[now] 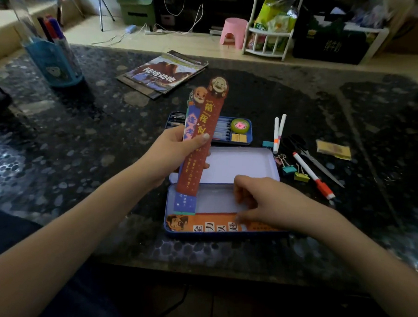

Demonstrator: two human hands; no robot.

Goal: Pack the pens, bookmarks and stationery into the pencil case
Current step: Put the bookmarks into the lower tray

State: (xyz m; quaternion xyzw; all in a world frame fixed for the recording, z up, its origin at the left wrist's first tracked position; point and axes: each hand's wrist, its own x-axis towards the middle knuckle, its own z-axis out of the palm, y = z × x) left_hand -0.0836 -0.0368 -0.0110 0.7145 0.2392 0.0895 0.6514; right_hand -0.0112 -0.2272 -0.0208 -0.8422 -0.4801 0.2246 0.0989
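Two bookmarks stand fanned in your left hand, pinched over the open pencil case near the bench front edge. Your right hand presses an orange bookmark flat inside with relaxed fingers.

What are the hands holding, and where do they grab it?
The left hand pinches two bookmarks around their middle. The right hand holds nothing; its fingers press the orange bookmark lying in the pencil case.
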